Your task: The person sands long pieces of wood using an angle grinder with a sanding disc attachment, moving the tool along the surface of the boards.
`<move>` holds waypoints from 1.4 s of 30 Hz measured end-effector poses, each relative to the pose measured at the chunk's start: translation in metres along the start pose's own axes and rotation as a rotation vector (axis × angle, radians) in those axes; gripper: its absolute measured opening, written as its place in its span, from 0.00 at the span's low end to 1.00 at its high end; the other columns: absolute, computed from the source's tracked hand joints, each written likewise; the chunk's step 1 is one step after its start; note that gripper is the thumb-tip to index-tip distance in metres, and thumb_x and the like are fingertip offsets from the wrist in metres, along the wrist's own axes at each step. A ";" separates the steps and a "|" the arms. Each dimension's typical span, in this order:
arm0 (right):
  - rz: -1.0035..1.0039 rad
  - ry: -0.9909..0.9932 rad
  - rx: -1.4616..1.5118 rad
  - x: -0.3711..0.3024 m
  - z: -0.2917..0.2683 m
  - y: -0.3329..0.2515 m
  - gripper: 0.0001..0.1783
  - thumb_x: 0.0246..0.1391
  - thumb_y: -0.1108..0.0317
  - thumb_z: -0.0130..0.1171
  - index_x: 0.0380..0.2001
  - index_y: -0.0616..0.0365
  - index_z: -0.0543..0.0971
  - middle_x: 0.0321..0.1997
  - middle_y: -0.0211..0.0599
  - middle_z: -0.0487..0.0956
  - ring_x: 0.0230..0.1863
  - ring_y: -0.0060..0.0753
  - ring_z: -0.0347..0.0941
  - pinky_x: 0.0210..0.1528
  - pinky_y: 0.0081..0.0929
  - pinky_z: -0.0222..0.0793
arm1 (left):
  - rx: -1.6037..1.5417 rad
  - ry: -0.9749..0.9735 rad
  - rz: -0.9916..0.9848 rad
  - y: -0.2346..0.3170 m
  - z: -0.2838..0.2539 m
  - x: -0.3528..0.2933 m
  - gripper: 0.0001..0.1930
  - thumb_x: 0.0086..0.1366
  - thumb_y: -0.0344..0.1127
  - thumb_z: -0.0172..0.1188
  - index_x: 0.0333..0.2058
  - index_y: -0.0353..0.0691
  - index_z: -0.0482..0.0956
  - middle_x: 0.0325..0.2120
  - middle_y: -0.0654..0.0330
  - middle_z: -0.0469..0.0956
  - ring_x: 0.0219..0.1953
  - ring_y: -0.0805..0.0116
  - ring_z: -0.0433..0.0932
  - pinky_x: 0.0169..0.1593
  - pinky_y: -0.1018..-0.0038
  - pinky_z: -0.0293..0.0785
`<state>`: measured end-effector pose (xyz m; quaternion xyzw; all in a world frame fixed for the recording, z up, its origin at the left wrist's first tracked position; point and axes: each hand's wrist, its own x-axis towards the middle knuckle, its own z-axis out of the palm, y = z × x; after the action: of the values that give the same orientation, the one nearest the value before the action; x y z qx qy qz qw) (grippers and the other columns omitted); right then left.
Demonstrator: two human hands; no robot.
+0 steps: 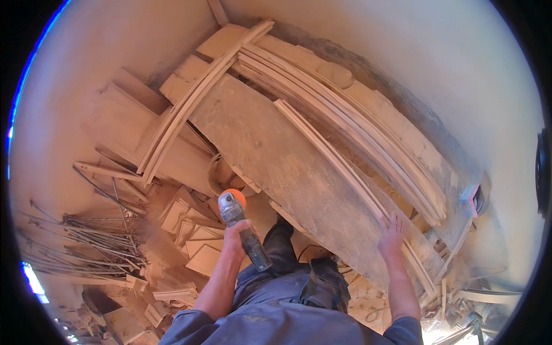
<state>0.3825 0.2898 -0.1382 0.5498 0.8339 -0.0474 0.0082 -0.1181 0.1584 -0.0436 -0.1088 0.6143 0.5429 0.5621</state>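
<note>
My left hand [233, 237] is wrapped round the dark body of an angle grinder [253, 247], held up in front of my legs. The grinder's metal head points away from me, with an orange disc [238, 198] partly showing behind it. My right hand [392, 240] lies on a long narrow wooden strip [336, 164], its fingers stretched out along the wood. That strip rests lengthwise on a broad worn board [259, 132] that serves as a bench top. Whether the disc is spinning cannot be made out.
Behind the strip lies a stack of long wooden mouldings [345, 121]. More strips [195, 103] cross the bench's far left end. Thin rods [103, 244] and flat wood offcuts [198, 236] litter the dusty floor at left. A bucket [221, 175] stands under the bench edge.
</note>
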 end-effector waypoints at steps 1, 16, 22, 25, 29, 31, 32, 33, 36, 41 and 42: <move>0.007 -0.022 0.005 0.018 -0.009 -0.017 0.45 0.42 0.82 0.61 0.68 0.44 0.73 0.74 0.59 0.60 0.74 0.64 0.57 0.76 0.59 0.50 | 0.016 0.015 0.024 0.014 0.001 0.011 0.12 0.58 0.36 0.65 0.35 0.35 0.77 0.25 0.52 0.79 0.26 0.55 0.81 0.34 0.60 0.81; 0.226 0.120 0.096 0.097 -0.014 -0.074 0.39 0.51 0.71 0.67 0.68 0.55 0.68 0.54 0.58 0.77 0.56 0.63 0.73 0.60 0.52 0.69 | -0.017 0.061 0.136 0.157 -0.023 0.084 0.10 0.56 0.32 0.68 0.34 0.36 0.80 0.23 0.55 0.80 0.23 0.60 0.80 0.30 0.63 0.78; 0.345 -0.254 0.109 0.113 -0.038 -0.067 0.14 0.52 0.70 0.62 0.42 0.57 0.74 0.41 0.56 0.81 0.46 0.67 0.78 0.49 0.58 0.74 | -0.084 0.154 0.259 0.164 -0.069 0.047 0.11 0.53 0.34 0.70 0.33 0.36 0.80 0.23 0.56 0.80 0.21 0.61 0.80 0.28 0.64 0.78; 0.206 -0.250 0.142 0.127 -0.084 -0.105 0.14 0.52 0.70 0.61 0.42 0.57 0.75 0.38 0.56 0.82 0.43 0.66 0.79 0.45 0.57 0.74 | -0.158 0.186 0.297 0.165 -0.089 0.036 0.11 0.54 0.34 0.70 0.33 0.36 0.80 0.23 0.55 0.80 0.21 0.60 0.80 0.28 0.64 0.78; -0.030 -0.254 0.162 0.173 -0.150 -0.183 0.19 0.50 0.73 0.61 0.48 0.59 0.75 0.39 0.56 0.82 0.43 0.64 0.80 0.43 0.55 0.75 | -0.334 0.198 0.349 0.163 -0.124 0.032 0.10 0.55 0.33 0.68 0.32 0.36 0.79 0.22 0.56 0.79 0.22 0.59 0.80 0.29 0.63 0.79; -0.170 -0.215 0.123 0.205 -0.186 -0.227 0.21 0.50 0.73 0.61 0.50 0.60 0.75 0.39 0.55 0.82 0.42 0.61 0.80 0.43 0.54 0.76 | -0.423 0.182 0.325 0.164 -0.138 0.043 0.10 0.55 0.34 0.68 0.33 0.36 0.79 0.22 0.55 0.79 0.22 0.58 0.80 0.29 0.63 0.79; -0.253 -0.200 0.093 0.223 -0.205 -0.253 0.22 0.50 0.73 0.62 0.50 0.61 0.75 0.39 0.54 0.82 0.42 0.59 0.81 0.43 0.52 0.77 | -0.467 0.177 0.309 0.163 -0.147 0.049 0.10 0.56 0.34 0.67 0.33 0.36 0.78 0.22 0.55 0.79 0.22 0.58 0.80 0.30 0.62 0.79; -0.326 -0.186 0.063 0.241 -0.222 -0.280 0.22 0.50 0.73 0.63 0.51 0.61 0.75 0.39 0.53 0.81 0.42 0.58 0.81 0.43 0.51 0.78 | -0.486 0.184 0.313 0.163 -0.157 0.056 0.10 0.56 0.34 0.67 0.33 0.36 0.78 0.23 0.55 0.79 0.23 0.57 0.80 0.30 0.62 0.80; -0.513 -0.059 0.102 0.302 -0.243 -0.354 0.22 0.46 0.76 0.63 0.49 0.59 0.77 0.39 0.51 0.82 0.44 0.56 0.81 0.43 0.50 0.78 | -0.512 0.219 0.313 0.171 -0.183 0.068 0.10 0.56 0.34 0.67 0.34 0.35 0.78 0.24 0.53 0.79 0.23 0.57 0.80 0.31 0.61 0.81; -0.771 -0.003 0.023 0.450 -0.228 -0.475 0.24 0.47 0.78 0.60 0.52 0.58 0.77 0.43 0.48 0.82 0.47 0.53 0.79 0.49 0.47 0.75 | -0.506 0.293 0.402 0.188 -0.232 0.094 0.10 0.59 0.38 0.63 0.34 0.38 0.77 0.23 0.55 0.78 0.25 0.55 0.81 0.32 0.59 0.83; -0.813 -0.018 0.027 0.483 -0.220 -0.505 0.25 0.48 0.77 0.60 0.54 0.58 0.77 0.44 0.48 0.82 0.48 0.53 0.79 0.50 0.47 0.74 | -0.526 0.319 0.421 0.180 -0.256 0.105 0.10 0.59 0.39 0.62 0.34 0.38 0.77 0.23 0.55 0.78 0.25 0.56 0.81 0.31 0.58 0.83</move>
<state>-0.2630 0.5542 0.0840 0.1747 0.9826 -0.0624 -0.0109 -0.4346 0.0765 -0.0871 -0.2039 0.5427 0.7621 0.2883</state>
